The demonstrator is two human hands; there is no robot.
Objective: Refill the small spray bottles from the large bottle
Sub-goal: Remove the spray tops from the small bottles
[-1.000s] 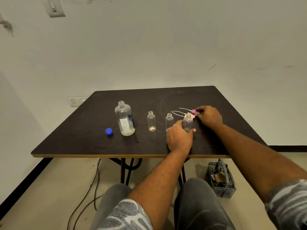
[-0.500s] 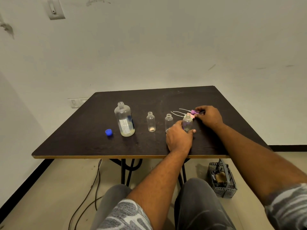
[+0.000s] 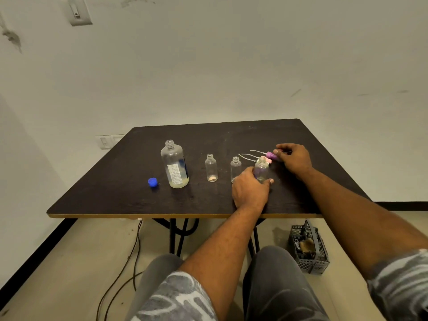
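Centre-right of frame: the left grip point(image 3: 250, 188) curls round a small spray bottle point(image 3: 261, 169) standing on the bench point(image 3: 139, 200); the right grip point(image 3: 293, 158) pinches a purple spray head point(image 3: 271, 155). Likely step: uncapping. Next: lift the open large bottle point(image 3: 174, 165), centre-left, and align necks carefully.

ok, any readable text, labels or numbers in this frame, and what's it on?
Large clear plastic bottle, white paper label: printed lines, too small and blurred to read.
Round blue plastic cap: no text visible.
Nothing else in view carries readable words, numbers or signs.
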